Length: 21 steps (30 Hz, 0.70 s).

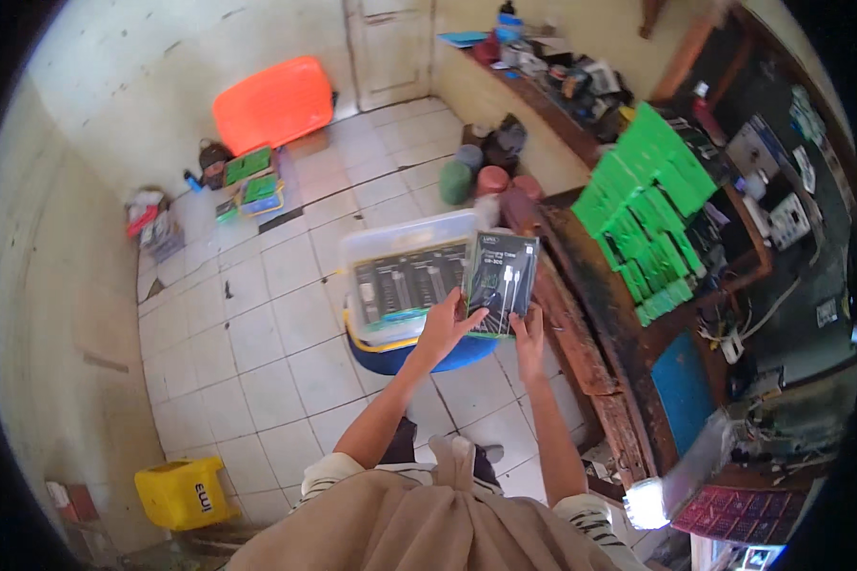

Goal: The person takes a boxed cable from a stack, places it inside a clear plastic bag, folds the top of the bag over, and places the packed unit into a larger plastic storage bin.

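Observation:
Between both hands I hold a flat dark box (500, 271) with white charging cables pictured on its front. My left hand (445, 326) grips its lower left corner, the thumb lying across the front. At the lower right edge, my right hand (528, 335) closes on the same box. Just left of it, a clear plastic tub (357, 249) with a yellow rim holds several similar dark cable boxes (405, 281) in a row, and greenish-blue strips lie at its near side. The tub rests on a round blue seat (462, 357).
A worn wooden workbench (581, 333) runs along my right, bearing bright green packets (647, 190) and a blue mat (681, 390). Round stools or pots (454, 181) stand beyond the tub. A yellow plastic stool (186, 493) is at lower left, an orange panel (274, 103) against the far wall.

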{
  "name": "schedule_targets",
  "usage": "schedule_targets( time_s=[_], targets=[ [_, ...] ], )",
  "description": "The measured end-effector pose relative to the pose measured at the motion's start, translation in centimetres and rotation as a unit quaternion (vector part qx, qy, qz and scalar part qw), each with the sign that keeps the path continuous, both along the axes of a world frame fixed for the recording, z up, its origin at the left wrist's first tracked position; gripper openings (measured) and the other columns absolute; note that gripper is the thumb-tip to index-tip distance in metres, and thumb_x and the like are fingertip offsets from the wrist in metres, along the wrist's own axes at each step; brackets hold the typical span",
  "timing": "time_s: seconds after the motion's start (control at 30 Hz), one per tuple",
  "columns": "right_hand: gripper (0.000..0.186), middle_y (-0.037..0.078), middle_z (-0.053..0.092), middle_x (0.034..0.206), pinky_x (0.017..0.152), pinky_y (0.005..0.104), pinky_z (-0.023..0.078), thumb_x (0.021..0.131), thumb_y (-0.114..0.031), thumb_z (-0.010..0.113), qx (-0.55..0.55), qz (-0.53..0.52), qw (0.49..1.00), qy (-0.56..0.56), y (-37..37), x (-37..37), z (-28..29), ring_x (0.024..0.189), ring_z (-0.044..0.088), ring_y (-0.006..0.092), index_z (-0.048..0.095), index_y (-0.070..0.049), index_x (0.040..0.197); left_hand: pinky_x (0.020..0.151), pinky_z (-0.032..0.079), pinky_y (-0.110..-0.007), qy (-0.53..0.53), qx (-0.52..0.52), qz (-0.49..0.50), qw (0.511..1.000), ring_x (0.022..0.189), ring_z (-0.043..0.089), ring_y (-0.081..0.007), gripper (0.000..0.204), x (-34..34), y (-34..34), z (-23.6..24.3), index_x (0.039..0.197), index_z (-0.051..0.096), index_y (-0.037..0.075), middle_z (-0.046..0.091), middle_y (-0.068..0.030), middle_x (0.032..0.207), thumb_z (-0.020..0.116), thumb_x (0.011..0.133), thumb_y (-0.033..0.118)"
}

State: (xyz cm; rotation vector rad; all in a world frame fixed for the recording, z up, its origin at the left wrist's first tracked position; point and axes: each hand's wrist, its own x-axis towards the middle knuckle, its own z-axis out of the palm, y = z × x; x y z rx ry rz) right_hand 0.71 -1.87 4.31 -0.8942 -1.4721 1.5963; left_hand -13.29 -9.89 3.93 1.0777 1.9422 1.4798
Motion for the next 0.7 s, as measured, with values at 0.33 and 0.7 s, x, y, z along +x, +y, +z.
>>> schedule_targets(
  time_s=[0.33,0.7],
  targets=[
    [0.042,0.018,0.054,0.107,0.081,0.0391,0.043,0.077,-0.012,0.062,0.487,0.237,0.809,-0.23,3.2,-10.7,2.2,0.1,0.051,0.0326,0.046,-0.004,0.115,0.069,0.046,-0.032,0.003,0.066,0.124,0.99,0.077,0.058,-0.0238,0.034,-14.2,-7.2,-1.2,0.094,0.052,0.001,0.056,-0.0131,0.099,0.064,0.078,0.029],
    [0.048,0.012,0.052,0.096,0.076,0.043,0.048,0.068,-0.011,0.067,0.416,0.533,0.634,-0.374,5.7,-15.5,-6.5,0.095,0.052,0.0307,0.046,-0.009,0.111,0.072,0.047,-0.035,0.066,-0.245,-0.184,0.95,0.081,0.059,-0.0265,0.04,-16.8,-6.0,-7.8,0.093,0.055,0.004,0.059,-0.0118,0.088,0.075,0.064,0.023]
  ],
)
